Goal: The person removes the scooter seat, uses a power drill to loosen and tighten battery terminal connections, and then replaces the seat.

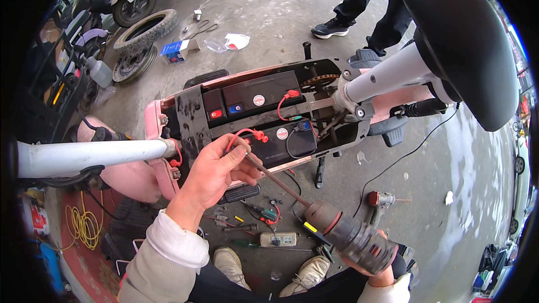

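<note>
My right hand [377, 264] is wrapped round a dark power drill [359, 235] fitted with a long, rust-brown driver bit [278, 181]. The thumb and fingers of my left hand [213, 169] close round the bit's far tip; whether a small screw is also there, I cannot make out. Just beyond lies the open deck of a pink electric scooter [156, 116]. Two black batteries sit in it, a far one [266, 96] and a near one [297, 145]. A red wire with a red terminal cap [260, 136] loops beside my left fingers.
A white steering column [95, 159] crosses at left; a black saddle [460, 45] rises at right. Another power drill [382, 198], a power strip [278, 239] and loose tools lie on the floor. Another person's legs [359, 5] stand beyond the scooter, near a tyre [147, 31] and blue box [175, 51].
</note>
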The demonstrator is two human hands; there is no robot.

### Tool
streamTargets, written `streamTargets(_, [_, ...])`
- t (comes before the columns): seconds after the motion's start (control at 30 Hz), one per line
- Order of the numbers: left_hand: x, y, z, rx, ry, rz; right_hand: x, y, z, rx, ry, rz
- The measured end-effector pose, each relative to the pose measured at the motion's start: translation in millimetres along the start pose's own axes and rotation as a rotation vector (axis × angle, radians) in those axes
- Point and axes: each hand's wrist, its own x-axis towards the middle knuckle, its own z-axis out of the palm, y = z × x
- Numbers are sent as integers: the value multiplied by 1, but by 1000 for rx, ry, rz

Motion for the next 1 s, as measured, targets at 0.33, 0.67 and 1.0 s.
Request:
streamTargets(0.33, [4,4,-29,526,271,339,13,-29,5,689,123,238])
streamTargets(0.67, [6,16,-34,68,320,119,25,-37,6,916,190,215])
streamTargets(1.0, [1,18,-42,504,433,282,33,-44,5,901,180,242])
